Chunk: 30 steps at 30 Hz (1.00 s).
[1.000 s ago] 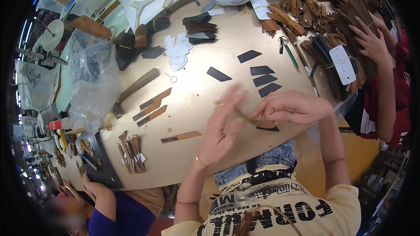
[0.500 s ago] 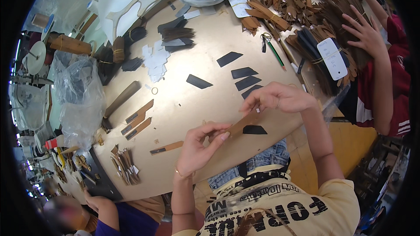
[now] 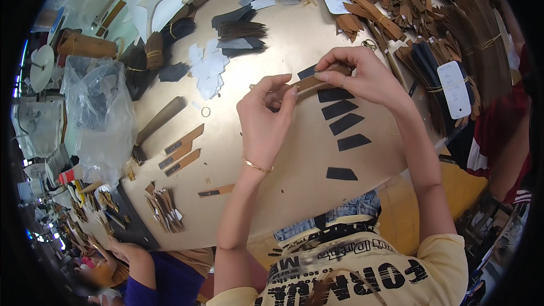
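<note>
Over the far middle of the table a brown leather strip (image 3: 309,84) is stretched between my two hands. My left hand (image 3: 265,114) pinches its left end with thumb and fingers. The other end is gripped by my right hand (image 3: 362,76), whose curled fingers partly cover it. Just below the strip lies a loose column of slanted black pieces (image 3: 347,124), several in all. One more black piece (image 3: 306,72) shows behind the strip, half hidden. A single black piece (image 3: 341,173) lies nearest the table's front edge.
Brown strips with dark ends (image 3: 184,143) lie at the left, with a small bundle (image 3: 163,208) nearer. Black pieces (image 3: 241,31) and pale pieces (image 3: 207,67) are stacked farther back. Tied brown bundles (image 3: 391,5) and a white tag (image 3: 454,89) fill the right. A co-worker's arm (image 3: 136,255) is lower left.
Both hands have carried the brown strip away from my body, toward the far side. The view has shifted slightly. A co-worker's hands at the right have left the brown bundles.
</note>
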Each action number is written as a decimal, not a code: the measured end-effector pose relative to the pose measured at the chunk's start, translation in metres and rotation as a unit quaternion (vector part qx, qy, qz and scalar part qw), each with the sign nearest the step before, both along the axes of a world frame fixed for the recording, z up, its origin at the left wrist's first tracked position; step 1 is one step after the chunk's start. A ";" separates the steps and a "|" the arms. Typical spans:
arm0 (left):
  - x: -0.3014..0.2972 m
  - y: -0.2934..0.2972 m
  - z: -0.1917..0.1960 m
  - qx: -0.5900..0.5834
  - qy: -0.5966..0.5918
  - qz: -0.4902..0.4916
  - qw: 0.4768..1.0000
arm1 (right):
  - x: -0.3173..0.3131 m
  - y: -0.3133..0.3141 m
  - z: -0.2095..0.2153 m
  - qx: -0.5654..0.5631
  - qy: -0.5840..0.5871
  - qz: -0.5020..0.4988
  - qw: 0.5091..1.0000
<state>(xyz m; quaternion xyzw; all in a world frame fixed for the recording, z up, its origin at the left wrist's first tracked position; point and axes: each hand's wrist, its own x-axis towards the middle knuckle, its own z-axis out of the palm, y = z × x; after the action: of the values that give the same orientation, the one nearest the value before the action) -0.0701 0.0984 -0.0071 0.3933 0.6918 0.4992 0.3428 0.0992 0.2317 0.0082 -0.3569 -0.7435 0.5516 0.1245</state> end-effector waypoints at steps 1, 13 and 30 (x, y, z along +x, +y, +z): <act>-0.002 0.005 -0.001 -0.024 0.008 0.000 1.000 | -0.005 0.004 -0.003 0.013 -0.016 0.001 1.000; 0.003 0.021 -0.011 -0.108 0.006 0.026 0.994 | -0.007 0.025 -0.017 0.025 -0.053 0.022 0.998; -0.010 0.017 -0.010 -0.117 0.030 -0.004 0.993 | -0.018 0.011 -0.022 0.075 -0.030 -0.026 0.996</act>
<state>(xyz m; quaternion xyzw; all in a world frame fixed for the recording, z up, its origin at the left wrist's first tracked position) -0.0796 0.1153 -0.0174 0.3677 0.7540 0.4018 0.3673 0.0809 0.2427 -0.0140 -0.3819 -0.7769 0.4796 0.1432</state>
